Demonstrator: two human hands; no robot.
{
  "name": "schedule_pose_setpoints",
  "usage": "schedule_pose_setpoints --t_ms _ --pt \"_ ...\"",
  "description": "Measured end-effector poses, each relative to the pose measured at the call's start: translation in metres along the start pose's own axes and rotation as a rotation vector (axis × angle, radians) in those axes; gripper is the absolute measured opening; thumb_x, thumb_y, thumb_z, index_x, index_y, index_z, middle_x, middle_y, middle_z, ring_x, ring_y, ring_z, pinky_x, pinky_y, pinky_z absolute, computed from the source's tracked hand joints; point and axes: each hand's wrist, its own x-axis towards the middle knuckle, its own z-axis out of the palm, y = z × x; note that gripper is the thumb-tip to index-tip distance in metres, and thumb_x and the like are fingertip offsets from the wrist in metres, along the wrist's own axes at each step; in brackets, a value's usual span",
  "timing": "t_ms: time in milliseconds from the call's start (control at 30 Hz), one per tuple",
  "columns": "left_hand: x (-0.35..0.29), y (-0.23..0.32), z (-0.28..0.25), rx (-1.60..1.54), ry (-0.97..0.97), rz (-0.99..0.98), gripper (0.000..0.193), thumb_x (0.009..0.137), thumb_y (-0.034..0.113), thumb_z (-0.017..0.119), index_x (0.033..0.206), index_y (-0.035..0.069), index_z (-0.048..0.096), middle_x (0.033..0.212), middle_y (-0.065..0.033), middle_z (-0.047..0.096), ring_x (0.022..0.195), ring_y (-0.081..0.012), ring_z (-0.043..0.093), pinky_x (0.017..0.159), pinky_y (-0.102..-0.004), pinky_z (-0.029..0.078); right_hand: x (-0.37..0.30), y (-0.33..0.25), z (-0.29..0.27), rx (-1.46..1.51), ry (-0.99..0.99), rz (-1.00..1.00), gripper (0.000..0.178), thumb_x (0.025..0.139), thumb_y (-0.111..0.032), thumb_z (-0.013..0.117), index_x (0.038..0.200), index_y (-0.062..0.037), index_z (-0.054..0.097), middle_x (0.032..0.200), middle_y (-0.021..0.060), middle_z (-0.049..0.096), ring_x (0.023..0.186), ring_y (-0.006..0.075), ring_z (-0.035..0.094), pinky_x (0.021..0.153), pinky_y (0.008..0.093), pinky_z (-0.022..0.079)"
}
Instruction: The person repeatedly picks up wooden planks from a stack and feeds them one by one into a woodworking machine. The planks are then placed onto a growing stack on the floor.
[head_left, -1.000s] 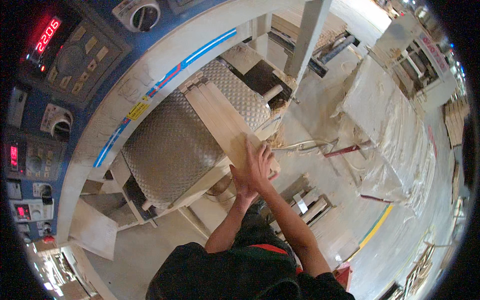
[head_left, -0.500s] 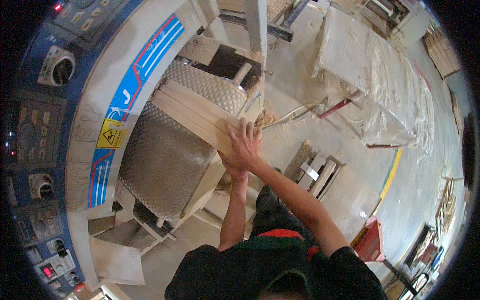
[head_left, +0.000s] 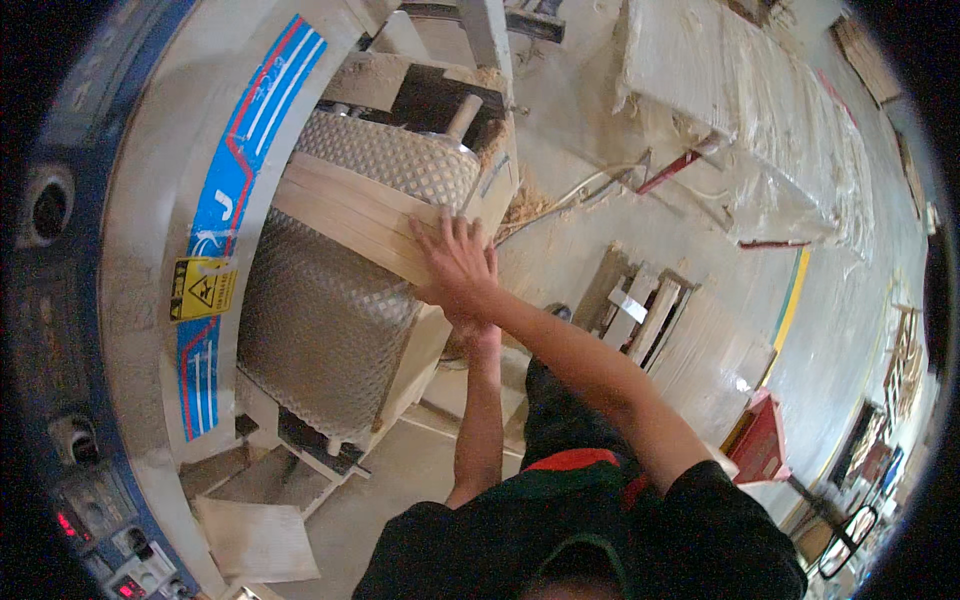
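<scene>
A: Where did the workpiece sit, and how was it held?

B: The stack of pale wooden boards point(head_left: 345, 212) lay across the patterned metal feed bed point(head_left: 320, 330) of the machine, running from 10 o'clock to 4 o'clock in the view. The right hand point(head_left: 455, 265) lay flat on the near end of the stack, fingers spread and pressing, not clenched. The left hand point(head_left: 482, 335) sat below it at the edge of the bed; its grip could not be told, since the right forearm covered it.

A: How was the stock judged to handle?

B: It looked stiff and moderately light, with dry, smooth faces. Loose boards in a stack were judged liable to slide on one another. A flat palm on the top face with fingers over the near end appeared the sound hold, well away from the roller point(head_left: 395, 160) at 12 o'clock.

A: What surrounded the work?

B: The machine housing with its blue stripe point(head_left: 235, 180) and a yellow warning label point(head_left: 203, 288) stood at 9 o'clock. Sawdust point(head_left: 525, 205) lay at 1 o'clock. A small wooden pallet point(head_left: 640, 305) rested on the floor at 3 o'clock, and a red box point(head_left: 758, 440) at 4 o'clock.

A: Any obstruction?

B: Only the roller housing at the far end of the boards.
</scene>
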Motion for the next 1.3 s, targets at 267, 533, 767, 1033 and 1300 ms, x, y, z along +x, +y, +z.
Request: schedule_pose_setpoints --t_ms 267,533,767,1033,1300 --pt "-0.068 0.022 -0.026 -0.092 0.413 -0.045 0.089 0.088 0.064 0.042 0.151 0.007 0.015 0.157 -0.0135 0.013 0.144 -0.0333 0.014 0.117 -0.0512 0.01 0.037 -0.006 0.023 0.006 0.119 -0.037 0.109 0.053 -0.046 0.081 0.145 -0.0106 0.033 0.142 0.032 0.029 0.127 0.0445 0.035 0.104 0.0609 0.024" --pt "-0.109 0.069 -0.063 0.455 0.659 -0.052 0.082 0.086 0.066 0.048 0.138 0.002 0.042 0.142 -0.0129 0.045 0.133 -0.0276 0.038 0.112 -0.0469 0.025 0.048 -0.014 0.022 -0.049 0.097 -0.024 0.112 0.054 -0.051 0.081 0.145 -0.0094 0.032 0.14 0.0317 0.033 0.129 0.0438 0.034 0.103 0.0607 0.024" --pt "-0.113 0.08 -0.06 0.475 0.638 -0.028 0.08 0.085 0.067 0.048 0.132 0.002 0.05 0.132 -0.0111 0.056 0.126 -0.0259 0.047 0.107 -0.0475 0.032 0.033 -0.011 0.021 -0.048 0.089 -0.028 0.11 0.055 -0.051 0.081 0.143 -0.0071 0.033 0.141 0.0304 0.033 0.128 0.0429 0.035 0.101 0.0615 0.027" --pt "-0.103 0.057 -0.039 0.432 0.583 -0.095 0.085 0.086 0.067 0.044 0.145 0.008 0.032 0.149 -0.0113 0.035 0.136 -0.0315 0.034 0.112 -0.0506 0.024 0.033 -0.018 0.021 0.007 0.151 -0.06 0.103 0.06 -0.05 0.079 0.144 -0.0102 0.033 0.146 0.0294 0.026 0.134 0.0437 0.028 0.105 0.0648 0.022" --pt "-0.069 -0.002 -0.051 0.388 0.498 -0.378 0.081 0.086 0.057 0.054 0.141 0.0 0.037 0.143 -0.0152 0.042 0.131 -0.0317 0.039 0.111 -0.0496 0.028 -0.134 0.117 -0.011 0.167 0.308 0.193 0.079 0.074 -0.045 0.071 0.14 -0.0159 0.04 0.144 0.0215 0.032 0.133 0.0425 0.03 0.108 0.0595 0.021"
